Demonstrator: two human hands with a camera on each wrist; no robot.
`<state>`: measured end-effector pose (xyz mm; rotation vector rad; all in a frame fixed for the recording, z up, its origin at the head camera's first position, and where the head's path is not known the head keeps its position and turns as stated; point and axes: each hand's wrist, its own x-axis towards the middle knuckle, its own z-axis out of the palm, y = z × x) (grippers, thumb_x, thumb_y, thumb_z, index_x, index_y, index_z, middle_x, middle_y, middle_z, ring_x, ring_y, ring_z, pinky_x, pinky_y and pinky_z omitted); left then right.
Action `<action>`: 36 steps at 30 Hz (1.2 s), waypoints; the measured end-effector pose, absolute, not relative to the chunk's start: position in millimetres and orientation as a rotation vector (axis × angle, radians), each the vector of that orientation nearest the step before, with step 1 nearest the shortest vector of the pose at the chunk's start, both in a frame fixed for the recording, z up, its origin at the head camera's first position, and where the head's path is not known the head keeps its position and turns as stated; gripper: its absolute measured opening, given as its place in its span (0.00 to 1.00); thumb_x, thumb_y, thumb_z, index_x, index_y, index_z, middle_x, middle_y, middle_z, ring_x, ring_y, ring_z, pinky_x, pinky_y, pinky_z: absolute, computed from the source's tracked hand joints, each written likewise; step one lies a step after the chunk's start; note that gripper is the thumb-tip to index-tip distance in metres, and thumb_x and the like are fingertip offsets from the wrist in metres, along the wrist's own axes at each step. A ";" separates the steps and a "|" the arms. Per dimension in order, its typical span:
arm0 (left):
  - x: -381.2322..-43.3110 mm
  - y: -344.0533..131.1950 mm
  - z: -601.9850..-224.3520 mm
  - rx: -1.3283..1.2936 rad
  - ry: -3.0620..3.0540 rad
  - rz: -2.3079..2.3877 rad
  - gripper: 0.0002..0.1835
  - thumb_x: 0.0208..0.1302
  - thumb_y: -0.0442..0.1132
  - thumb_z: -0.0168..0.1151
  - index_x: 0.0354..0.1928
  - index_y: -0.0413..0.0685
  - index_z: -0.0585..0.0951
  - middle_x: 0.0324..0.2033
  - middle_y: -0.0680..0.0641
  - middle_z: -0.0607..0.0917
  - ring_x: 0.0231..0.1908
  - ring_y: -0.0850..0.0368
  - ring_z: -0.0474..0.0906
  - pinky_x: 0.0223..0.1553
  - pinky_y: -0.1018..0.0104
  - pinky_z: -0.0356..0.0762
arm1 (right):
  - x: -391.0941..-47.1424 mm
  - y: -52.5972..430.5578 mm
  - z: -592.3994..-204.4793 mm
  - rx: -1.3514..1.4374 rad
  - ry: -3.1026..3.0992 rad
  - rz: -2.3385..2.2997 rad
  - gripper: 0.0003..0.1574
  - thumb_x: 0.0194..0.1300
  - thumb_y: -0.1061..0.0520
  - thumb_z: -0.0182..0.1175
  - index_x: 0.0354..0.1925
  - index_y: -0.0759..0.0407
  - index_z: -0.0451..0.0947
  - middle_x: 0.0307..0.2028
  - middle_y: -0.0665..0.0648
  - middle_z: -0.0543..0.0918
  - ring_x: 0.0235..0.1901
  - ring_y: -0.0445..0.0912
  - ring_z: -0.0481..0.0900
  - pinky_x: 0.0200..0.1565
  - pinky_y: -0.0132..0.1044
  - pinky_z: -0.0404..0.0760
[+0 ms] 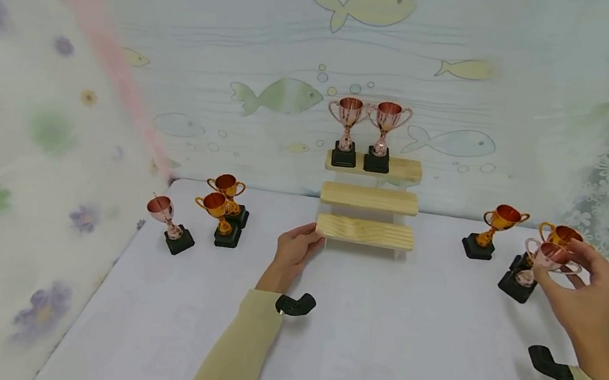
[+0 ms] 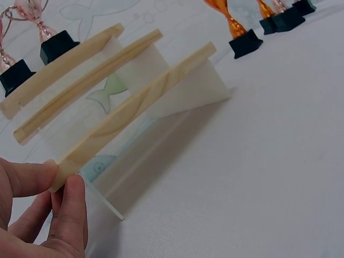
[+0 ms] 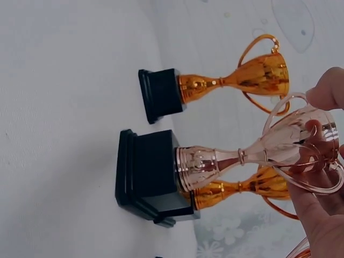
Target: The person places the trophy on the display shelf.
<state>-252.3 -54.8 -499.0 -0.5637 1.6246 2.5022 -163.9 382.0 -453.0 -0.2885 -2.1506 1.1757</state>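
The desk [image 1: 374,358] is plain white. The three-step shelf [image 1: 369,198] has pale, light-grained wooden treads on white side panels. On its top step two rose-copper trophies [image 1: 368,117] stand on black bases. Near the desk's left edge, two orange-gold trophies [image 1: 223,201] and one pinkish copper trophy [image 1: 164,212] have black bases too. Toward the right edge, the trophy in the right hand [image 1: 586,298] is rose-pink, those beside it orange-gold, all on black bases. The backdrop [image 1: 301,52] is pale blue with green, yellow and blue fish. Both sleeves [image 1: 238,357] are pale khaki-yellow.
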 end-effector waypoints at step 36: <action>-252.4 -54.9 -498.4 -0.571 1.583 2.523 0.19 0.66 0.21 0.61 0.59 0.26 0.78 0.53 0.32 0.82 0.38 0.58 0.83 0.49 0.68 0.86 | -170.2 357.1 -476.0 -0.309 -1.971 1.440 0.33 0.53 0.78 0.69 0.56 0.60 0.80 0.44 0.38 0.81 0.40 0.29 0.80 0.43 0.15 0.79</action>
